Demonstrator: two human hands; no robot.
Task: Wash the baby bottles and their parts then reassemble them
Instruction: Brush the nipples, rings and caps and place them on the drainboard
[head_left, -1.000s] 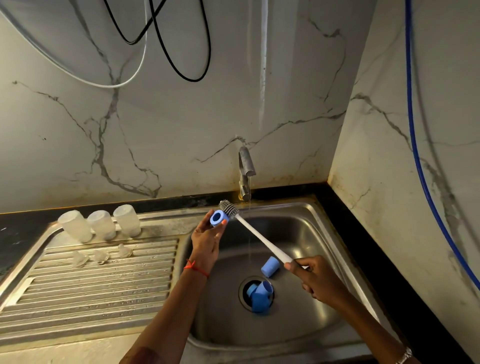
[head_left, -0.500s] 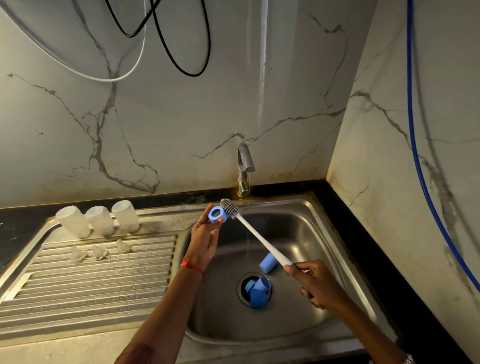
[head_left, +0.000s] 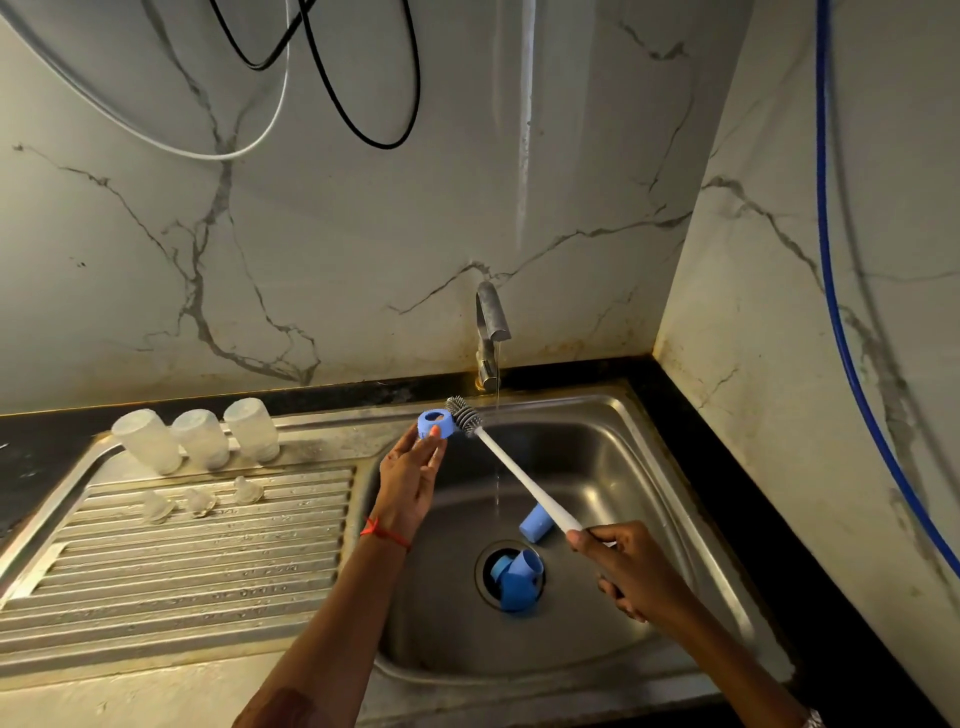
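Left hand pinching a blue ring over the sink, right hand gripping a white brush with bristles touching the ring, three clear bottles far left, tap trickling

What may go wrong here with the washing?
The left hand merely pinches the blue plastic ring; the grey-bristled white brush in the right hand might knock it into the steel sink. Blue caps sit on the drain while the tap runs, so the sink could fill.
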